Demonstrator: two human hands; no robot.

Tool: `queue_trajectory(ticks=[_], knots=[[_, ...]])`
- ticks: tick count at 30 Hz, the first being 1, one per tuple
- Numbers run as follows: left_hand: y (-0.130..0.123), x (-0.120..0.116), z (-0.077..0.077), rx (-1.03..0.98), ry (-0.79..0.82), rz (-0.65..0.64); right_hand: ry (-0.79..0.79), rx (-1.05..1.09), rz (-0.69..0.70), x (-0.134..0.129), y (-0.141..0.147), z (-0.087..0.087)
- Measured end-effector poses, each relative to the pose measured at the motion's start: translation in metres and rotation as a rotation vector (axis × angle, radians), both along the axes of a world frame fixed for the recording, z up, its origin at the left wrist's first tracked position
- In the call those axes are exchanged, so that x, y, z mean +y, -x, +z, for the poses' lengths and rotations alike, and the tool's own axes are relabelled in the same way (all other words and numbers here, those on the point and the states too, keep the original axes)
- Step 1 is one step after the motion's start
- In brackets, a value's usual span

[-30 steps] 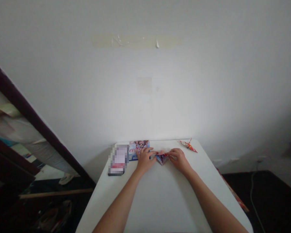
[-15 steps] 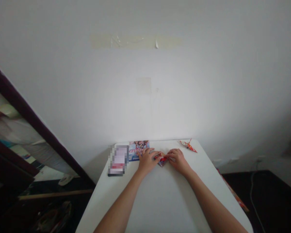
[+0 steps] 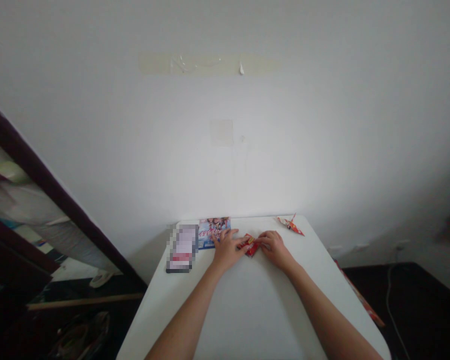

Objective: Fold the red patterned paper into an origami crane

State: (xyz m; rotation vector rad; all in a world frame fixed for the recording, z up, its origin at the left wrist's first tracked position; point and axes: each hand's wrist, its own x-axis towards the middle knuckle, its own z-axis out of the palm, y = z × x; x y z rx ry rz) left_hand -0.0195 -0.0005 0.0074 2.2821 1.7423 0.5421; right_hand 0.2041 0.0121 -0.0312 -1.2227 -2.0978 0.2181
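A small folded piece of red patterned paper (image 3: 252, 248) lies on the white table between my hands. My left hand (image 3: 227, 250) has its fingers spread over the edge of a printed booklet (image 3: 206, 232), and its thumb presses on the left side of the folded paper. With bent fingers drawn together, my right hand (image 3: 275, 247) pinches the paper's right edge; its fingertips are partly hidden. Beyond that hand, near the back edge, rests a folded paper crane (image 3: 290, 226) in red, white and orange.
A phone (image 3: 183, 247) with a blurred screen lies at the table's (image 3: 243, 310) left side. The wall (image 3: 225, 175) stands right behind the table. A mirror with a dark frame (image 3: 60, 185) leans at left. A cable (image 3: 390, 295) runs down at right.
The red paper has opened out flatter between my hands, showing more of its red face. Both hands stay in nearly the same place.
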Motion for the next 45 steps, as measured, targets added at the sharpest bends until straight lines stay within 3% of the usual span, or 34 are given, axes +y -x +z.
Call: queue_trajectory(ticks=[45], knots=[[-0.0001,-0.0042,0.0036,0.051,0.009,-0.011,0.002,-0.007,-0.011,0.0007,0.0015,-0.0047]])
